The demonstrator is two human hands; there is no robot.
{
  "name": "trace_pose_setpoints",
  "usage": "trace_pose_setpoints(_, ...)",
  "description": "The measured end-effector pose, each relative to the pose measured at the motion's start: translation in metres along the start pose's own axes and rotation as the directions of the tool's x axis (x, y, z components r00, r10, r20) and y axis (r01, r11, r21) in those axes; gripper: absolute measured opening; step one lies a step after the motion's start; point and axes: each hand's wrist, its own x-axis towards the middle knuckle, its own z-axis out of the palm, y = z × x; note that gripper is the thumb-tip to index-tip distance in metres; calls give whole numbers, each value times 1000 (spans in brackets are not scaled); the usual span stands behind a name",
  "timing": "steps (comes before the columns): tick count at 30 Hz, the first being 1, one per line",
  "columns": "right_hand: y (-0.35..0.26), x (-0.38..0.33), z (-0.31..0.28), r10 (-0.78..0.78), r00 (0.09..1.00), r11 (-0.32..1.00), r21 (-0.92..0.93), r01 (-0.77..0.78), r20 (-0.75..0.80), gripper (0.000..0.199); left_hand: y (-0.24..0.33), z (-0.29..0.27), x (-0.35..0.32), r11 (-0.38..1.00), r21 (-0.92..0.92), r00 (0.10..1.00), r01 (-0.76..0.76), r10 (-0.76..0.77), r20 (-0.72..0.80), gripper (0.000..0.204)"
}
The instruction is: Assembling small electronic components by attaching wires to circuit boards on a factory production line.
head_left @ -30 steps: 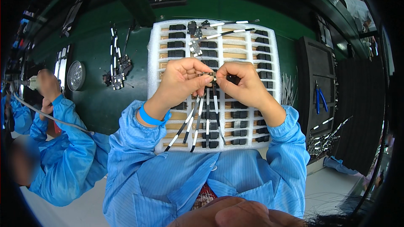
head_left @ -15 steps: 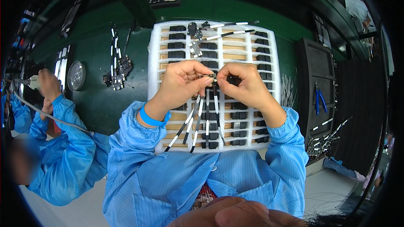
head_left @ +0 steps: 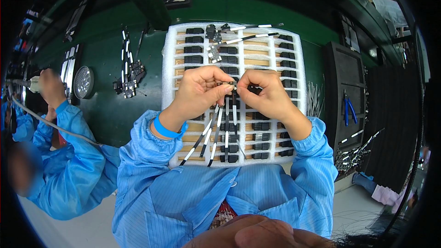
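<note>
1. One view only: the head camera looks steeply down from the person's head, over the chest, onto the green bench (head_left: 115, 124).
2. It sits close: the white foam tray (head_left: 294, 110) fills the middle.
3. Fisheye bending curves the edges; a dark rim rings the picture.
4. A neighbour's blue sleeve (head_left: 69, 156) enters at left.

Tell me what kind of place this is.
Probably an electronics assembly line: a white foam tray of small black parts, a green workbench, both hands joining a black cable assembly, co-worker's blue sleeve alongside.
</note>
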Motion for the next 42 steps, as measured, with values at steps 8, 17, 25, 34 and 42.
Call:
trace_pose_setpoints(8, 1, 1, 1, -2, 1000, 998, -59, 2, -9, 7, -3, 3, 0, 995, 67, 997, -75, 77, -26, 10)
trace_pose_setpoints(17, 4, 4, -6, 232, 883, 770, 478, -423, 409, 25, -2, -7, 1, 982, -77, 979, -172, 162, -127, 16)
trace_pose_setpoints(25, 0, 44, -56, 349, 890, 843, 317, -435, 294, 29, 3, -21, 22, 967, 102, 924, -234, 254, -286, 26)
trace_pose_setpoints(34, 8, 91, -98, 176, 979, 964, -221, -150, 100, 25, 5, -46, 72, 911, 369, 934, -185, 280, -222, 13)
trace_pose_setpoints(42, 29, 68, -99, 53, 993, 831, -546, -104, -108, 16, -13, -58, 78, 917, 390, 974, -79, 154, -164, 18)
